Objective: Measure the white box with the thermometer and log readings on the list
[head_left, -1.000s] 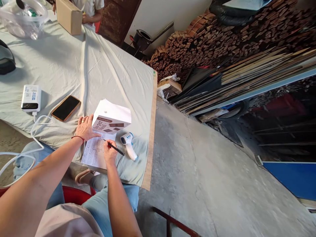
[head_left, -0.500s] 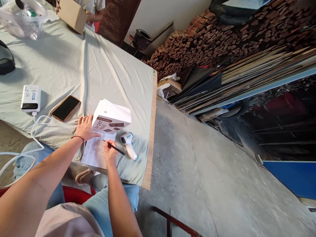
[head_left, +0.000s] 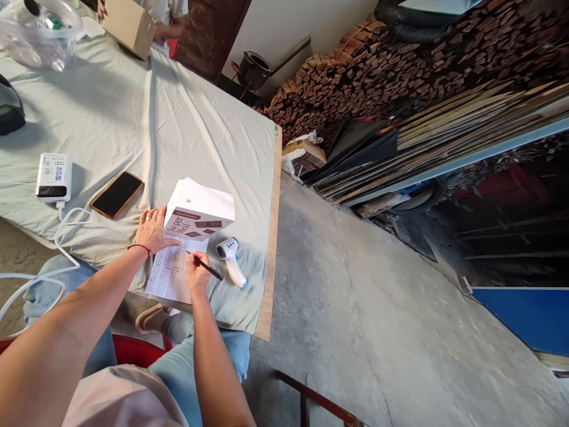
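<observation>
A black pen [head_left: 208, 267] is pinched in my right hand [head_left: 197, 274], its tip over a sheet of paper [head_left: 166, 276] covered in handwriting. My left hand [head_left: 153, 231] lies with fingers spread at the paper's upper left edge, thumb stretched across it. The fingers rest against a white box [head_left: 202, 204] printed with brown bars, which stands at the paper's far end. Just right of the pen lies a white and blue infrared thermometer [head_left: 232, 262]. A black phone [head_left: 117, 194] in a brown case lies left of my left hand.
A white power bank [head_left: 54, 178] with a cable sits on the cloth-covered table [head_left: 102, 124]. At the far end are a clear plastic tub [head_left: 40, 44] and another person's hands on a cardboard box [head_left: 128, 26]. The table's wooden edge [head_left: 268, 284] borders concrete floor on the right.
The view has shifted very slightly. My right hand and pen have barely moved over the paper; my left hand stays in place.
</observation>
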`<state>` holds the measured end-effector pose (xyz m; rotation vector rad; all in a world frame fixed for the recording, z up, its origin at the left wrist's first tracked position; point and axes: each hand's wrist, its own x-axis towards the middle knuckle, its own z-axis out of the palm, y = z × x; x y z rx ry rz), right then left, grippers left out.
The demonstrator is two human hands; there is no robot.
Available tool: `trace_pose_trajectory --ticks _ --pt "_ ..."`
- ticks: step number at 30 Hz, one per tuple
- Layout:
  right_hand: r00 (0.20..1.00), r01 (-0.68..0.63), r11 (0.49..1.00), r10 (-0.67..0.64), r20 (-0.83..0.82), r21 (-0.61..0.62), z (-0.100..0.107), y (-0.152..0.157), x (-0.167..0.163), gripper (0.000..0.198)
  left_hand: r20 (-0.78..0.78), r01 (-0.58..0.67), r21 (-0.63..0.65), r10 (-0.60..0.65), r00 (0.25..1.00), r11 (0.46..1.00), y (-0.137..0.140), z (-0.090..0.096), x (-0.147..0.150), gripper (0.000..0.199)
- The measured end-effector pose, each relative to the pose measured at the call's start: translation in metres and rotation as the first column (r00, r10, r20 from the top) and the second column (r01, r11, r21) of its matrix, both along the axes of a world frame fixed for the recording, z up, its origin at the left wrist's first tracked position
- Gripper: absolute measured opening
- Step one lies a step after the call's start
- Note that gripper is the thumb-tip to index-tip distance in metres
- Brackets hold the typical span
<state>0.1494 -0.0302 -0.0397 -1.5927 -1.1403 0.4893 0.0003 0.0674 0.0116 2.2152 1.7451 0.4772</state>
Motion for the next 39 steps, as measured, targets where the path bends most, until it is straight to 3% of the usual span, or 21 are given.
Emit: trace_pose_trajectory --ticks 7,11,18,26,29,31,33,35,37,39 --pt "0.997 0.073 0.996 -0.073 -0.004 0.054 0.000 0.000 -0.001 0.021 0.009 0.002 0.000 -0.002 1.000 1.000 0.000 -0.001 0.000 0.109" --pt "0.998 0.052 0.997 -0.054 0.026 0.053 -0.002 0.001 0.000 0.020 -0.011 -0.001 0.002 0.001 1.000 1.000 0.000 0.002 0.000 0.103" --pt "0.956 0.112 0.989 -0.134 0.260 0.097 0.008 -0.009 0.006 0.023 0.035 0.072 0.017 -0.073 0.997 0.997 -0.002 0.006 -0.005 0.081" --pt "0.846 0.179 0.983 -0.131 0.516 -0.044 0.010 -0.020 0.030 0.042 0.172 0.019 -0.009 -0.018 0.985 1.000 0.000 0.002 -0.008 0.067" --pt "0.780 0.387 0.915 -0.258 0.570 -0.115 0.021 -0.018 0.054 0.044 0.216 0.016 0.000 -0.016 0.976 1.000 0.001 -0.001 -0.009 0.061" --pt "0.771 0.467 0.841 -0.236 0.592 -0.273 0.030 -0.015 0.074 0.051 0.243 0.012 0.016 -0.016 0.970 1.000 0.002 -0.003 -0.010 0.059" --pt "0.827 0.424 0.793 -0.142 0.545 -0.437 0.038 -0.012 0.090 0.050 0.263 -0.003 0.027 -0.004 0.965 1.000 0.003 -0.004 -0.011 0.059" --pt "0.902 0.331 0.802 -0.114 0.416 -0.498 0.044 -0.007 0.097 0.044 0.270 -0.016 0.030 0.007 0.963 0.999 0.003 -0.005 -0.011 0.057" --pt "0.965 0.239 0.868 -0.160 0.210 -0.435 0.049 -0.001 0.091 0.041 0.264 -0.016 0.026 0.008 0.964 1.000 0.004 -0.006 -0.011 0.057" --pt "0.983 0.144 0.947 -0.170 -0.068 -0.289 0.054 0.007 0.074 0.045 0.249 -0.011 0.018 0.006 0.968 1.000 0.003 -0.005 -0.011 0.057"
